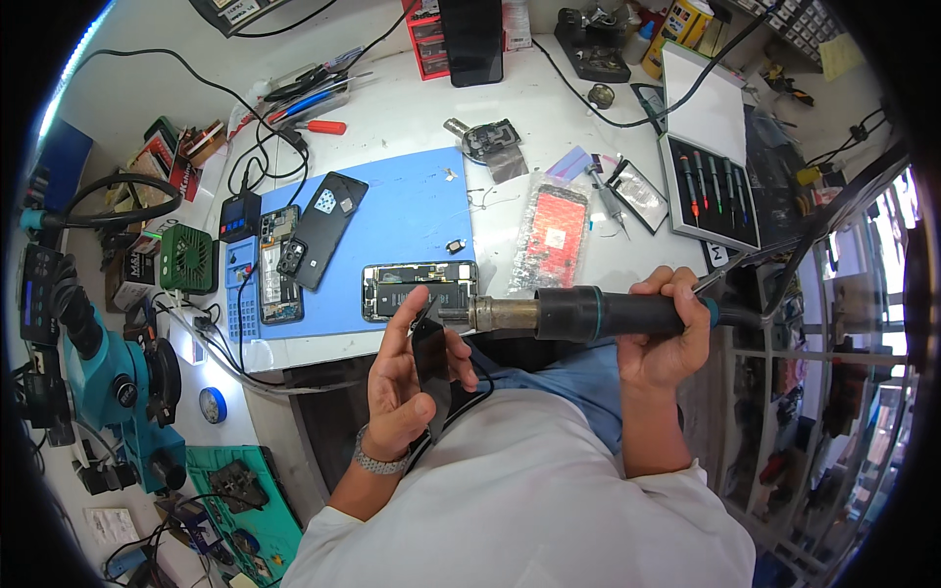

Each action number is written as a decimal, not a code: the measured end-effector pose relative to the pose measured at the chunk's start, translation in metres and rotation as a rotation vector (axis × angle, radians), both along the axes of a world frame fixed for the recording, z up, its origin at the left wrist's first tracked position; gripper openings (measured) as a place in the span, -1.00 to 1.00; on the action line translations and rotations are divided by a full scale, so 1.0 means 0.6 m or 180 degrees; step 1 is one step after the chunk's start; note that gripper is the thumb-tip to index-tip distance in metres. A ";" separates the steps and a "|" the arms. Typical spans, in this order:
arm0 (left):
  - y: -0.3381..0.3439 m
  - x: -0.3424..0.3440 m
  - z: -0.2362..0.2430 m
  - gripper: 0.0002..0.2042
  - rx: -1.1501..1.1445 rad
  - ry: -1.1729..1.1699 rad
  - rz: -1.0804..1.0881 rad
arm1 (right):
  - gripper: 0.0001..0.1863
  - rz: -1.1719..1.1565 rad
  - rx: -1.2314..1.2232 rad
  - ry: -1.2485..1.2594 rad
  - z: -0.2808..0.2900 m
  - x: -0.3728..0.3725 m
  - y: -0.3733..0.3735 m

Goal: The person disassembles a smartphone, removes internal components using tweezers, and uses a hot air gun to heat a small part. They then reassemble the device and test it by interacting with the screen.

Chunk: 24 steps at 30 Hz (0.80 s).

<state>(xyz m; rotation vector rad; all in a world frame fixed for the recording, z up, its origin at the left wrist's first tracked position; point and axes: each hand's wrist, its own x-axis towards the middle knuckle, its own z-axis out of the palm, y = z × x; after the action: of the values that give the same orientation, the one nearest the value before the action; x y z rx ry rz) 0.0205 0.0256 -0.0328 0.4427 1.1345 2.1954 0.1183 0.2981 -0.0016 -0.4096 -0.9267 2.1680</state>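
My left hand (pixel 397 392) grips a thin dark phone screen panel (pixel 432 367), held nearly edge-on above my lap. My right hand (pixel 668 328) is wrapped round the black handle of a hot air gun (pixel 613 314). Its metal nozzle points left, and the tip is close to the panel's upper end; I cannot tell if they touch. A slim metal tool, seemingly tweezers (pixel 714 278), sticks out by my right fingers. Just beyond the nozzle, an opened phone (pixel 417 291) lies on the blue mat with its battery and inner parts showing.
On the blue mat (pixel 392 206) lie a black phone back (pixel 328 230) and another opened phone (pixel 282 265). A bagged red panel (pixel 552 235) and a screwdriver case (pixel 708 191) sit to the right. A teal microscope (pixel 113 363) stands left. The gun's cable (pixel 745 318) runs right.
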 end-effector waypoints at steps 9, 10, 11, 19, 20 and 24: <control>-0.002 -0.001 0.000 0.20 0.0008 0.0005 -0.0001 | -0.80 0.0045 0.0004 0.0137 -0.004 0.000 -0.001; -0.002 0.000 0.000 0.20 0.0009 0.0008 0.0006 | -0.79 0.0060 0.0003 0.0168 -0.005 0.000 -0.001; -0.002 0.000 0.000 0.20 0.0013 0.0012 0.0008 | -0.80 0.0070 0.0000 0.0175 -0.006 0.000 0.000; 0.000 0.000 0.006 0.21 -0.0040 -0.0012 0.0021 | -0.79 -0.0068 -0.0112 0.0059 -0.005 -0.002 -0.001; 0.001 0.001 0.006 0.21 -0.0048 -0.0013 0.0040 | -0.79 0.0002 -0.0144 0.0090 -0.006 -0.001 0.001; 0.002 0.004 0.011 0.20 -0.0061 -0.0055 0.0078 | -0.79 0.0067 -0.0088 0.0060 -0.011 0.000 0.003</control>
<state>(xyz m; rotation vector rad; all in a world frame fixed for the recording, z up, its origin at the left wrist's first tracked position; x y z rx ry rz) 0.0227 0.0268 -0.0264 0.4028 1.1564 2.2035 0.1184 0.2999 -0.0081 -0.3938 -0.8952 2.2023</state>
